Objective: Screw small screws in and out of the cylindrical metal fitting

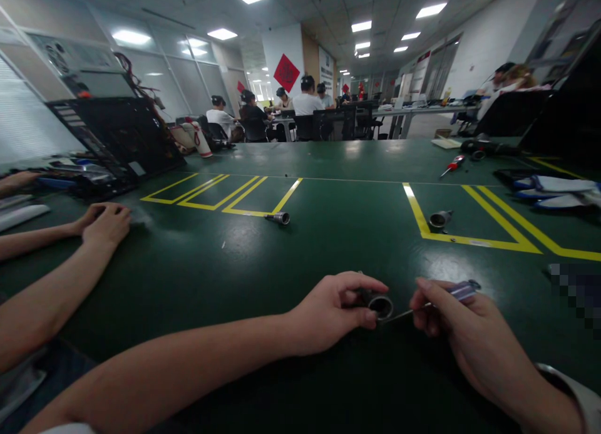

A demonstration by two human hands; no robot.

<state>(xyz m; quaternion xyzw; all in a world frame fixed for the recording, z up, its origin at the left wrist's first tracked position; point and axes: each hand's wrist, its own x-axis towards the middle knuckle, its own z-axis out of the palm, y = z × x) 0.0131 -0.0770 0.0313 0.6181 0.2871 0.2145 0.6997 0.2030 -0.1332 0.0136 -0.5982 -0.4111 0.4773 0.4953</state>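
Note:
Near the front of the green table, my left hand (335, 312) grips a small round metal part (380, 306) between thumb and fingers, its open ring facing me. My right hand (462, 327) holds a thin screwdriver (462, 290) with a pale purple handle; its shaft points left. The shaft's tip is at the lower edge of the metal part, and whether it touches is unclear. Farther back, another metal part (440, 219) sits inside a yellow tape outline. A smaller metal piece (280, 218) lies by the left outlines.
At the left, another person's hands (106, 224) rest over the table (211, 296). A black equipment case (122, 139) stands behind them. A red screwdriver (453, 165), a black tool (491, 147) and white-blue gloves (556, 190) lie at the right. People sit in the background.

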